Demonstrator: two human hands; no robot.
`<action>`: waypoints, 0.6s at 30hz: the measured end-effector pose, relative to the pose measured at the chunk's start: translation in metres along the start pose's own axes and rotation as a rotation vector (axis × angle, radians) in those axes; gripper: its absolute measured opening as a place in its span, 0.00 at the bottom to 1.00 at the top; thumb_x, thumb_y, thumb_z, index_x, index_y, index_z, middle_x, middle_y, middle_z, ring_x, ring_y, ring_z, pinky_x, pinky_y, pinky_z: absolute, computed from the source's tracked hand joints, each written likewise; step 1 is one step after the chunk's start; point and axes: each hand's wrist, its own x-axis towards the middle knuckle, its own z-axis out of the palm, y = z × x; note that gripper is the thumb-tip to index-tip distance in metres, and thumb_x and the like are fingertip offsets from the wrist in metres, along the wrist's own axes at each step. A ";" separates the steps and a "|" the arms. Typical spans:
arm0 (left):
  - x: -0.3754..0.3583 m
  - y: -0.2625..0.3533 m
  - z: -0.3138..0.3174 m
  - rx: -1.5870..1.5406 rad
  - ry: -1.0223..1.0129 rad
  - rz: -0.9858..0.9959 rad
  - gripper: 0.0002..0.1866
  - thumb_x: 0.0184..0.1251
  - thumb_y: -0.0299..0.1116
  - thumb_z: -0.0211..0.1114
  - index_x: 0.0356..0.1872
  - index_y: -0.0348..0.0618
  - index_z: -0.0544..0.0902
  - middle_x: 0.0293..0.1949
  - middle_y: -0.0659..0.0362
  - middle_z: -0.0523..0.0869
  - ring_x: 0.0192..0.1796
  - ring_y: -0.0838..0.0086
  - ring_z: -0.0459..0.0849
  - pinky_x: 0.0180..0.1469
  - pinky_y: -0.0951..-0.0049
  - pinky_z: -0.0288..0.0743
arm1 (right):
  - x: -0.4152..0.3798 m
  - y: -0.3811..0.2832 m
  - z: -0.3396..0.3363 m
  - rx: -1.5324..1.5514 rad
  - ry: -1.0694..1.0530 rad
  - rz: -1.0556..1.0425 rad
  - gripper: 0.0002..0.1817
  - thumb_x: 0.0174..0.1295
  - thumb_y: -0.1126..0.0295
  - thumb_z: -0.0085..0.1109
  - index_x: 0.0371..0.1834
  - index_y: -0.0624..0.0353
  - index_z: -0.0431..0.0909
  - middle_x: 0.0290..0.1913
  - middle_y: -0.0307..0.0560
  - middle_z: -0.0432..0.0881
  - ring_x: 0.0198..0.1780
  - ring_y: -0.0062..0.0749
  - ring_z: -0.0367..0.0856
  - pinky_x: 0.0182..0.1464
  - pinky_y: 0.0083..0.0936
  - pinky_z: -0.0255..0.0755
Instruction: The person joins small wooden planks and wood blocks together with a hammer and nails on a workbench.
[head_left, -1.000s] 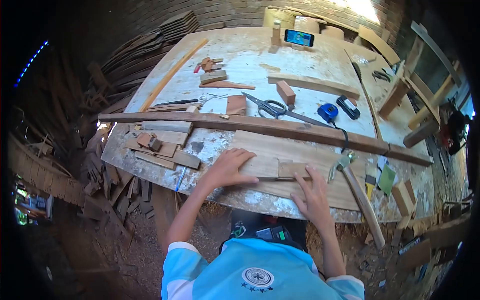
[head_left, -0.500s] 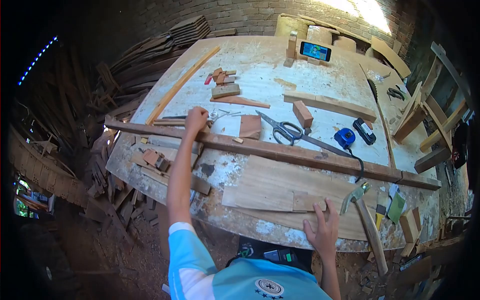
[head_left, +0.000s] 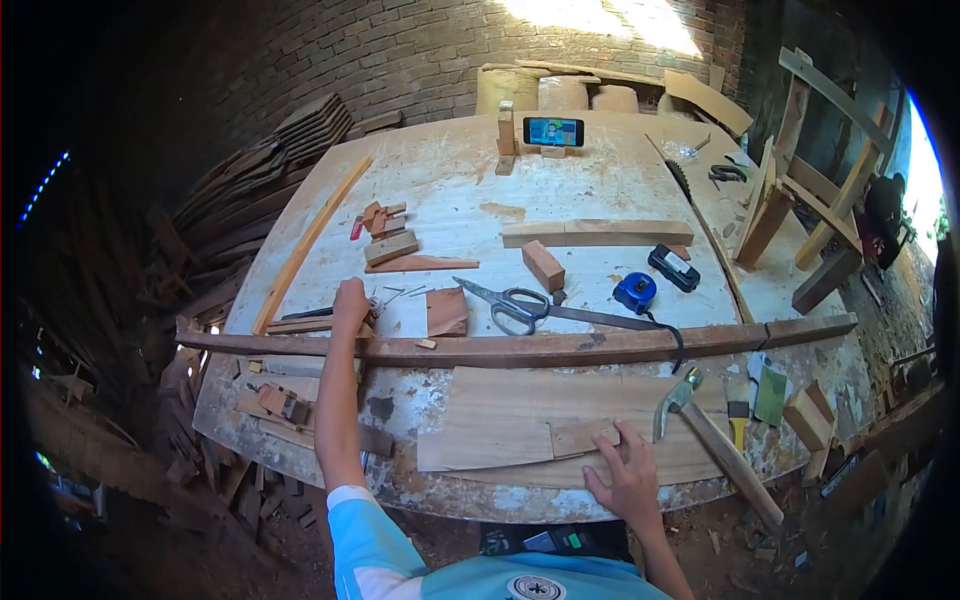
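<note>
My left hand [head_left: 351, 306] is closed beyond the long dark wood beam [head_left: 480, 350], by loose nails [head_left: 405, 292] and a dark slim tool [head_left: 305, 318]. Whatever its fingers hold is hidden. On the near side, my right hand [head_left: 627, 472] lies with fingers spread, fingertips touching a small thin wood piece [head_left: 575, 440]. That piece rests on a wide flat board [head_left: 490, 415]. To the right of this hand, a claw hammer [head_left: 725, 440] lies across the board's end. A square wood block [head_left: 447, 312] and blue-handled scissors [head_left: 515, 307] lie beyond the beam.
A blue tape measure [head_left: 635, 291], a black case-like object [head_left: 674, 268] and a wood strip [head_left: 600, 233] lie farther back. A phone [head_left: 553, 132] stands at the table's far side. A brush [head_left: 738, 425] and a wooden hand plane [head_left: 283, 403] are near the front.
The camera view has turned, so the table appears shifted left and lower. Both hands stay in nearly the same places, the left closed and the right spread on the small wood piece.
</note>
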 end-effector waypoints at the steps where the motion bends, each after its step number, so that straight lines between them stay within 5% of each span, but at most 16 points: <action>1: -0.003 0.004 -0.008 0.013 -0.019 -0.004 0.08 0.46 0.25 0.67 0.29 0.34 0.81 0.31 0.42 0.83 0.38 0.50 0.83 0.42 0.58 0.78 | -0.001 0.000 0.000 0.008 -0.002 -0.002 0.28 0.46 0.65 0.67 0.54 0.52 0.74 0.60 0.55 0.67 0.53 0.51 0.71 0.56 0.42 0.66; 3: -0.009 0.016 -0.027 0.032 -0.053 -0.010 0.10 0.47 0.24 0.66 0.33 0.33 0.83 0.32 0.43 0.84 0.37 0.53 0.84 0.41 0.61 0.78 | 0.000 0.000 -0.002 0.016 -0.003 -0.009 0.29 0.45 0.66 0.68 0.55 0.52 0.74 0.60 0.56 0.66 0.55 0.51 0.70 0.55 0.41 0.67; 6: -0.032 0.039 -0.055 -0.496 -0.195 0.008 0.12 0.52 0.25 0.65 0.39 0.33 0.83 0.32 0.49 0.86 0.34 0.66 0.86 0.38 0.71 0.78 | 0.000 0.000 -0.004 0.005 0.003 -0.021 0.29 0.45 0.66 0.68 0.55 0.52 0.73 0.60 0.56 0.66 0.55 0.51 0.70 0.56 0.41 0.67; 10: -0.151 0.131 -0.121 -1.205 -0.455 0.007 0.11 0.60 0.28 0.66 0.43 0.36 0.83 0.33 0.60 0.86 0.36 0.80 0.83 0.40 0.80 0.77 | -0.002 0.000 -0.002 0.019 0.020 -0.018 0.28 0.47 0.65 0.66 0.56 0.52 0.73 0.60 0.56 0.66 0.55 0.52 0.70 0.56 0.41 0.66; 14: -0.239 0.175 -0.106 -1.238 -0.484 0.064 0.10 0.59 0.29 0.67 0.41 0.37 0.85 0.36 0.60 0.87 0.39 0.80 0.83 0.44 0.79 0.75 | -0.004 0.003 -0.001 0.030 0.034 -0.039 0.28 0.48 0.63 0.65 0.57 0.52 0.73 0.60 0.56 0.66 0.54 0.52 0.70 0.57 0.41 0.65; 16: -0.258 0.190 -0.111 -1.088 -0.303 0.157 0.10 0.59 0.29 0.66 0.40 0.36 0.85 0.37 0.58 0.87 0.39 0.80 0.82 0.45 0.79 0.75 | -0.005 0.003 0.000 0.039 0.034 -0.050 0.29 0.49 0.63 0.64 0.58 0.52 0.72 0.61 0.56 0.65 0.54 0.52 0.70 0.57 0.41 0.65; 18: -0.262 0.196 -0.118 -1.193 -0.383 0.011 0.10 0.59 0.28 0.66 0.40 0.35 0.85 0.36 0.57 0.88 0.39 0.81 0.82 0.44 0.80 0.75 | -0.006 0.004 0.001 0.042 0.033 -0.056 0.29 0.50 0.64 0.64 0.59 0.51 0.71 0.61 0.56 0.65 0.54 0.51 0.70 0.57 0.41 0.65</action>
